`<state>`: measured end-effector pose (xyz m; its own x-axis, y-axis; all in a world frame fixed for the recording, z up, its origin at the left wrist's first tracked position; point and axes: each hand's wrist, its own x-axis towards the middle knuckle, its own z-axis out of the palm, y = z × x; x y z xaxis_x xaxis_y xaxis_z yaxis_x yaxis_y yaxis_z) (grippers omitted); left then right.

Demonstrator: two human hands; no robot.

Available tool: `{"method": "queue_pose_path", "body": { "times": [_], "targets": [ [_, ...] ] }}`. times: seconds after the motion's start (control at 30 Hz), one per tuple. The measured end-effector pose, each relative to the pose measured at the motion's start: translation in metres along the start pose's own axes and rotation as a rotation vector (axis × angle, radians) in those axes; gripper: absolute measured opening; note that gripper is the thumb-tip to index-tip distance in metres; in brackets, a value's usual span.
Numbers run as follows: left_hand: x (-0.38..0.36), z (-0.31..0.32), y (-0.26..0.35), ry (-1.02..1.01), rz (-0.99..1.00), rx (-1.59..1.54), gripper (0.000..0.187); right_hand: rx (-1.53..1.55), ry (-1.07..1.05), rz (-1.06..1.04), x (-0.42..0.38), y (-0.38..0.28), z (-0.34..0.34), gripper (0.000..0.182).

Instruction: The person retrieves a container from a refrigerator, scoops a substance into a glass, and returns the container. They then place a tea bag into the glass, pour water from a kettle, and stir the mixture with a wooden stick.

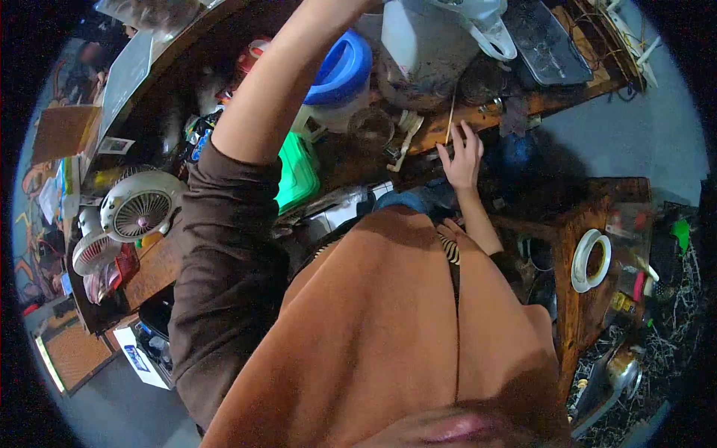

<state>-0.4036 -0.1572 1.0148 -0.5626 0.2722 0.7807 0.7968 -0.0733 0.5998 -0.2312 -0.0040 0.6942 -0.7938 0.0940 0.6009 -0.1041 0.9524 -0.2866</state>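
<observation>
My right hand (464,158) is over the wooden bench edge with thumb and fingers closed around the lower end of a thin pale stick (452,108). The stick points up towards a large, dirty, translucent container (422,75). Left of this hand lie a pale strip of material (406,142) and a clear round jar (370,128). My left arm, in a dark sleeve (228,261), reaches up past a tub with a blue lid (343,71); the left hand lies beyond the top edge of the view.
A green box (297,173) is beside my left elbow. Two white fans (142,205) stand at the left. A dark tray (549,45) lies at the top right. On the right-hand wooden table (579,216) sits a white dish with brown liquid (591,260).
</observation>
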Motion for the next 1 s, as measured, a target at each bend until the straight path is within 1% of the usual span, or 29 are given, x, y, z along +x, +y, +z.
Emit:
{"method": "queue_pose_path", "body": {
  "times": [0.07, 0.1, 0.13, 0.2, 0.23, 0.27, 0.3, 0.33, 0.37, 0.4, 0.43, 0.47, 0.5, 0.53, 0.57, 0.6, 0.63, 0.67, 0.7, 0.73, 0.77, 0.8, 0.83, 0.87, 0.9, 0.93, 0.97, 1.0],
  "targets": [
    [-0.001, 0.000, -0.001, 0.024, 0.118, 0.124, 0.019, -0.073, -0.062, 0.237, 0.009, -0.015, 0.001, 0.055],
    [-0.001, -0.001, -0.001, 0.022, 0.111, 0.155, 0.019, 0.090, -0.106, 0.243, 0.016, -0.013, 0.012, 0.061],
    [-0.002, 0.000, -0.002, 0.022, 0.111, 0.153, 0.019, 0.088, -0.107, 0.243, 0.025, -0.015, 0.016, 0.061],
    [-0.002, 0.001, -0.008, 0.016, 0.097, 0.110, 0.020, 0.001, -0.383, 0.326, 0.038, -0.023, 0.024, 0.061],
    [-0.003, 0.003, -0.010, 0.020, 0.105, 0.110, 0.020, -0.055, -0.315, 0.289, 0.040, -0.027, 0.024, 0.059],
    [-0.003, 0.005, -0.014, 0.015, 0.084, 0.028, 0.021, -0.059, -0.306, 0.279, 0.034, -0.024, 0.032, 0.059],
    [-0.004, 0.007, -0.016, 0.011, 0.068, -0.053, 0.022, 0.049, -0.293, 0.392, 0.030, -0.022, 0.041, 0.057],
    [-0.005, 0.008, -0.018, 0.017, 0.119, 0.066, 0.020, 0.158, -0.276, 0.499, 0.027, -0.017, 0.047, 0.055],
    [-0.006, 0.009, -0.012, 0.006, 0.099, 0.154, 0.017, 0.344, -0.318, 0.660, 0.036, -0.033, 0.021, 0.054],
    [-0.006, 0.009, -0.008, -0.005, 0.075, 0.242, 0.015, 0.442, -0.018, 0.542, 0.027, -0.035, 0.020, 0.054],
    [-0.004, 0.010, -0.011, -0.029, 0.107, 0.128, 0.014, 0.442, -0.031, 0.627, 0.035, -0.047, -0.015, 0.055],
    [-0.003, 0.013, -0.014, -0.059, 0.138, 0.012, 0.012, 0.431, 0.078, 0.543, 0.035, -0.049, -0.040, 0.058],
    [-0.005, 0.016, -0.015, -0.101, 0.027, -0.090, 0.012, 0.466, 0.228, 0.477, 0.028, -0.046, -0.063, 0.054],
    [-0.005, 0.023, -0.019, -0.097, 0.040, -0.219, 0.013, 0.597, 0.500, 0.451, 0.030, -0.048, -0.083, 0.051],
    [-0.004, 0.026, -0.020, -0.105, 0.089, -0.202, 0.014, 0.764, 0.577, 0.286, 0.034, -0.034, -0.106, 0.053],
    [-0.003, 0.030, -0.020, -0.112, 0.137, -0.188, 0.015, 0.526, 0.627, 0.349, 0.051, -0.035, -0.139, 0.058],
    [-0.001, 0.034, -0.021, -0.109, 0.132, -0.207, 0.015, 0.542, 0.605, 0.190, 0.079, -0.035, -0.170, 0.062],
    [0.000, 0.037, -0.021, -0.108, 0.199, -0.118, 0.015, 0.478, 0.589, 0.150, 0.111, -0.041, -0.194, 0.062],
    [0.002, 0.041, -0.019, -0.105, 0.268, -0.026, 0.015, 0.420, 0.495, 0.173, 0.147, -0.064, -0.220, 0.060],
    [0.004, 0.045, -0.017, -0.101, 0.271, -0.037, 0.015, 0.500, 0.416, 0.051, 0.173, -0.061, -0.234, 0.055],
    [0.007, 0.049, -0.014, -0.151, 0.224, -0.088, 0.016, 0.413, 0.349, 0.128, 0.196, -0.056, -0.247, 0.050],
    [0.010, 0.051, -0.012, -0.202, 0.178, -0.138, 0.016, 0.449, 0.326, 0.047, 0.216, -0.051, -0.249, 0.043],
    [0.013, 0.051, -0.007, -0.247, 0.115, -0.172, 0.017, 0.414, 0.279, 0.059, 0.232, -0.043, -0.252, 0.041],
    [0.015, 0.055, -0.008, -0.242, 0.119, -0.181, 0.017, 0.379, 0.230, 0.070, 0.242, -0.033, -0.256, 0.039],
    [0.017, 0.060, -0.010, -0.216, 0.169, -0.142, 0.017, 0.369, 0.225, 0.065, 0.250, -0.021, -0.261, 0.039],
    [0.018, 0.062, -0.009, -0.188, 0.213, -0.100, 0.017, 0.411, 0.243, 0.107, 0.256, -0.011, -0.265, 0.040],
    [0.019, 0.063, -0.008, -0.217, 0.098, -0.206, 0.015, 0.458, 0.259, 0.151, 0.259, -0.004, -0.266, 0.040],
    [0.021, 0.063, -0.008, -0.210, 0.093, -0.206, 0.015, 0.457, 0.251, 0.148, 0.260, -0.013, -0.265, 0.040]
  ]
}}
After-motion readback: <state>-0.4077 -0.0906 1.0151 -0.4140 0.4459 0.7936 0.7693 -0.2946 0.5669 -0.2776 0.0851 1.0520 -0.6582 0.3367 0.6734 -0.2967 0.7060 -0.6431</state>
